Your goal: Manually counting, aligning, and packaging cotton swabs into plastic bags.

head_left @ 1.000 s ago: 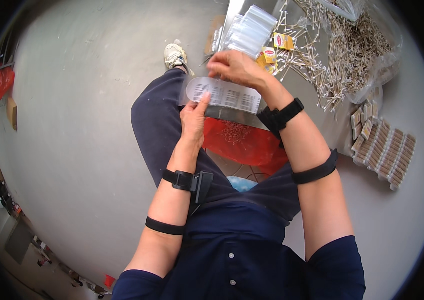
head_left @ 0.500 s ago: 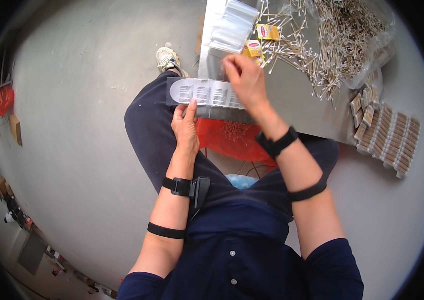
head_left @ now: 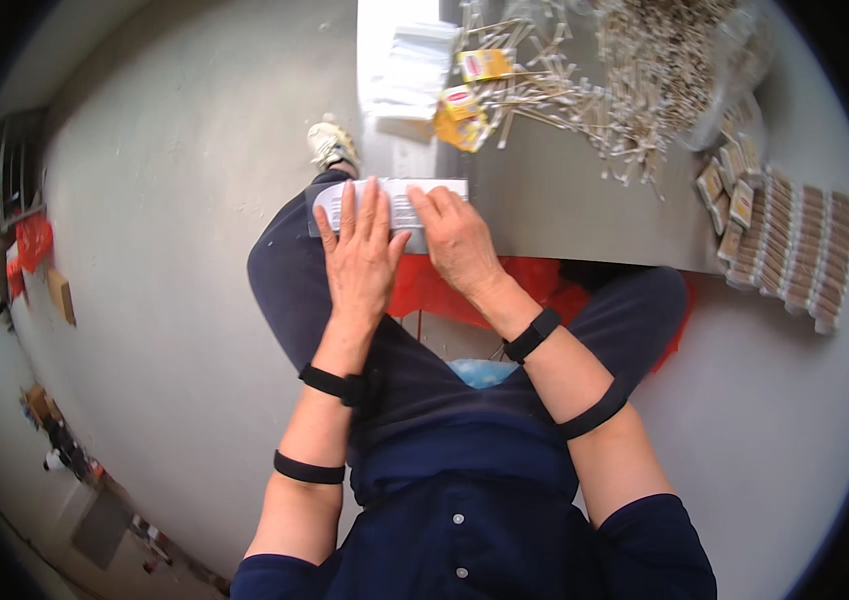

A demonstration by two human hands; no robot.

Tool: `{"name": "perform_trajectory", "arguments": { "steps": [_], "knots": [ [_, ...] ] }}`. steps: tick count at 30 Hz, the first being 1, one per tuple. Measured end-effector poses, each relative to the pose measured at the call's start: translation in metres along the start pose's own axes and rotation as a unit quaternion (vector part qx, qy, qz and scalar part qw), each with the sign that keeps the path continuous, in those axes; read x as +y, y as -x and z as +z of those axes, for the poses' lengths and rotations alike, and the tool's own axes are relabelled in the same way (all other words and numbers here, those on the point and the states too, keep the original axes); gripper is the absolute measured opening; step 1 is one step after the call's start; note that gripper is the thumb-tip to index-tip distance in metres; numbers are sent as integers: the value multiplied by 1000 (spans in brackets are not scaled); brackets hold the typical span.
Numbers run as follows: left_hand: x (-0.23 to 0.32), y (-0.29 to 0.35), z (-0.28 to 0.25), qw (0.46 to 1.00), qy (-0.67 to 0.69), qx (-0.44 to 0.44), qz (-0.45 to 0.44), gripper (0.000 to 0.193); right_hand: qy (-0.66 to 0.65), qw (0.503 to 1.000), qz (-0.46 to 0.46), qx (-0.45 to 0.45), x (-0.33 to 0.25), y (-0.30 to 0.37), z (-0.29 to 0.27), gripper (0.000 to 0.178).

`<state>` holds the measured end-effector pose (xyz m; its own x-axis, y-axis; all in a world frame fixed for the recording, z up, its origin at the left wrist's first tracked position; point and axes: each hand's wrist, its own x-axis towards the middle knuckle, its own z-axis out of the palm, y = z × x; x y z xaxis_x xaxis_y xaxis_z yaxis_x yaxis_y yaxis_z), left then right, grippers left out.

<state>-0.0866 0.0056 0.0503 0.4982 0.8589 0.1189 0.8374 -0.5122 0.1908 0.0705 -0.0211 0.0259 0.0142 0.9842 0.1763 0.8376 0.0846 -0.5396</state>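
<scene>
A white printed card [head_left: 452, 188] with a rounded left end lies at the near left corner of the metal table. A clear plastic sleeve [head_left: 316, 196] sticks out past that rounded end. Across the card's left half my left hand [head_left: 360, 262] lies flat, fingers spread. Over the right half rests my right hand [head_left: 458, 240], its fingers curled and the fingertips on the card. Whatever the right fingers may pinch is hidden. Just beyond are a stack of clear plastic bags [head_left: 413, 65] and yellow paper packets [head_left: 462, 122].
Loose cotton swabs [head_left: 545, 95] spread over the metal table [head_left: 555, 200], with a big heap [head_left: 660, 60] in a clear bag farther right. Rows of packed swabs [head_left: 790, 245] stand at the table's right side. Red plastic [head_left: 435, 290] hangs below the front edge.
My left hand has gone from holding the card's near edge to lying flat on top. My right hand has come down and left, from near the packets onto the card.
</scene>
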Motion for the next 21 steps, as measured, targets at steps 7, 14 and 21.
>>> {"name": "perform_trajectory", "arguments": {
  "steps": [7, 14, 21],
  "knots": [
    [16, 5, 13, 999, -11, -37, -17, 65, -81, 969, 167, 164, 60, 32, -64, 12],
    [119, -47, 38, 954, 283, -2, 95, 21, 36, 912, 281, 297, 133, 23, -101, 11],
    [131, -53, 56, 948, 296, -9, 113, 18, -12, 964, 233, 127, 136, 65, -112, 9]
  ]
}}
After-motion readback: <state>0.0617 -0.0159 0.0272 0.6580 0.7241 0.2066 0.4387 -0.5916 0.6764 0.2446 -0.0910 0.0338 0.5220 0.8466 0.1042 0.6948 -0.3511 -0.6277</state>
